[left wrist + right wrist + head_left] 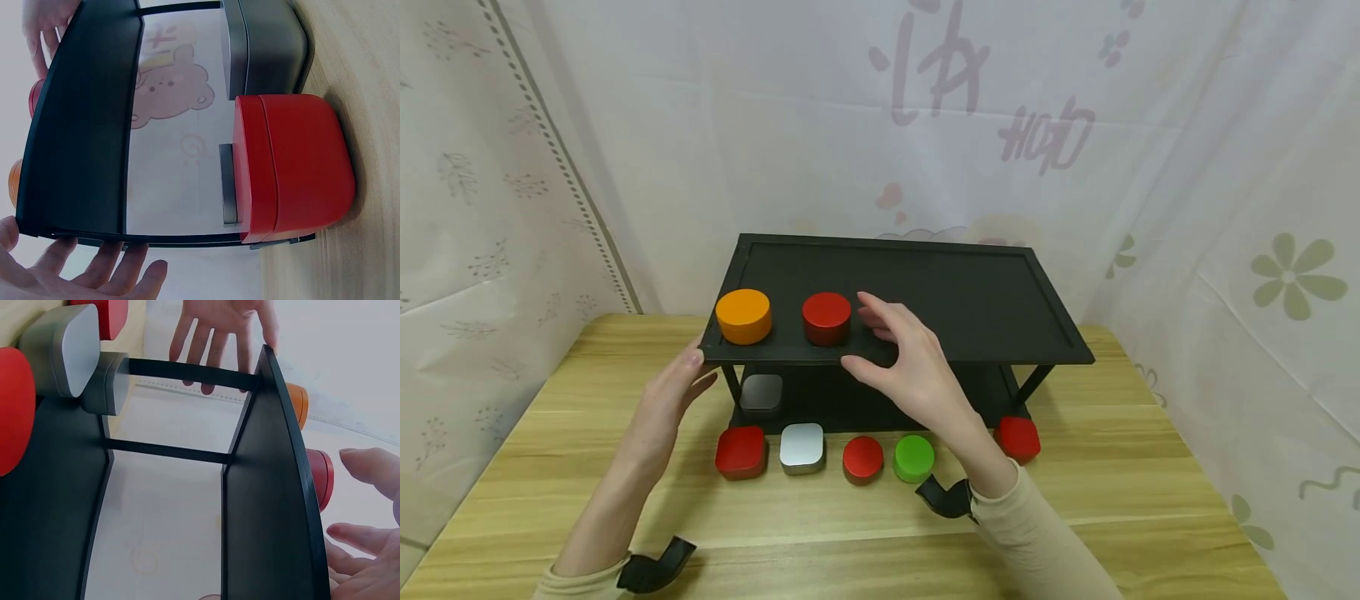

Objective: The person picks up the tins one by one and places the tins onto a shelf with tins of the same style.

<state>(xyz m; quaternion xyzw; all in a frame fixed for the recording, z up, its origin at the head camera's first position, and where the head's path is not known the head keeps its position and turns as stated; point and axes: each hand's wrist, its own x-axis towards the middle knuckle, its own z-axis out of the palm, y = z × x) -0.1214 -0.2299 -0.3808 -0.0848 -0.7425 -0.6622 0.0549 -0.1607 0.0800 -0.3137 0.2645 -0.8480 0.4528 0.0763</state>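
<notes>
1. Nearest the head camera are the two forearms, each with a black wrist mount, over the wooden worktop (1112,492).
2. The left hand (673,392) is at the front left corner of the black shelf (970,292); its fingers (106,265) are straight and relaxed, spread along the edge of the top tier, holding nothing.
3. On the left of the top tier stands an orange tin (743,316), near the corner.
4. Just to its right, apart from it, stands a red round tin (827,317), also near the front edge.
5. The right hand (910,367) hovers just right of the red round tin, fingers (365,465) open and slightly bent, thumb over the shelf's front edge; it grips nothing, and the pictures do not make clear whether a fingertip touches the tin.
6. On the lower tier, at its left end, sits a grey square tin (762,392).
7. On the worktop in front of the shelf is a row, left to right: a red square tin (741,452), a silver tin (802,447), a small red round tin (862,459), a green tin (914,457), and, past the right forearm, another red square tin (1019,437) by the shelf's right leg.
8. White patterned cloth (1187,150) hangs behind and at both sides.
</notes>
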